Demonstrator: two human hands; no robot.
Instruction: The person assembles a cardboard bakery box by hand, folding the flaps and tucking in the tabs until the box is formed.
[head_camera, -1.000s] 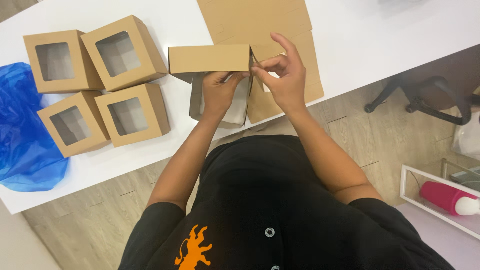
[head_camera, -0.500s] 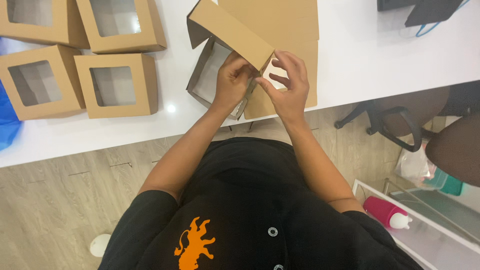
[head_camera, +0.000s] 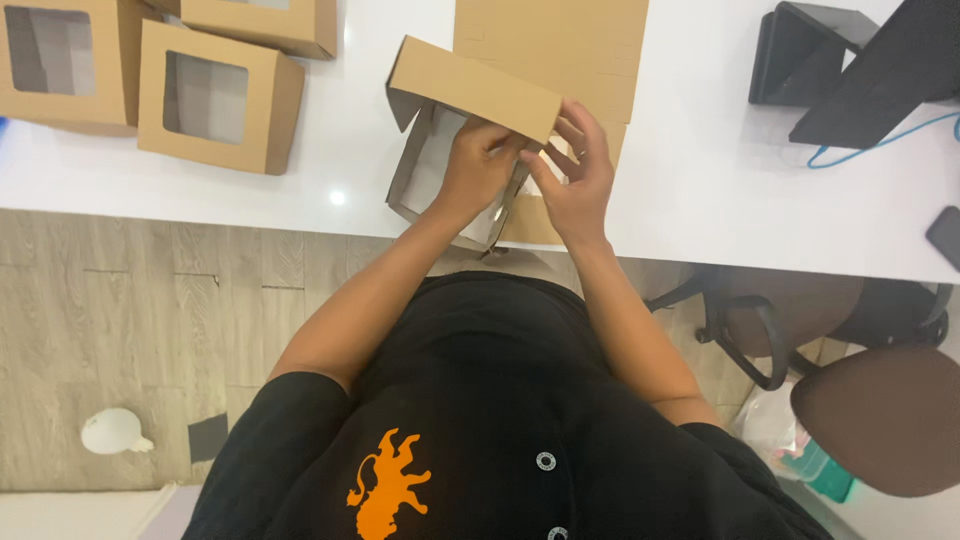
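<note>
My left hand (head_camera: 478, 165) and right hand (head_camera: 578, 178) at frame centre, both grips closed on a half-folded brown cardboard box (head_camera: 470, 95), white bench (head_camera: 330, 185) beneath, finished windowed brown boxes (head_camera: 215, 100) upper left

Box (head_camera: 470, 90): matt brown cardboard, grey inside. Table (head_camera: 700, 180): glossy white. Floor (head_camera: 150, 300): pale wood-look.

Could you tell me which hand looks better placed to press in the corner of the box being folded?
Probably the right hand: its fingers are at the half-folded box's corner, while the left hand grips its wall.
</note>
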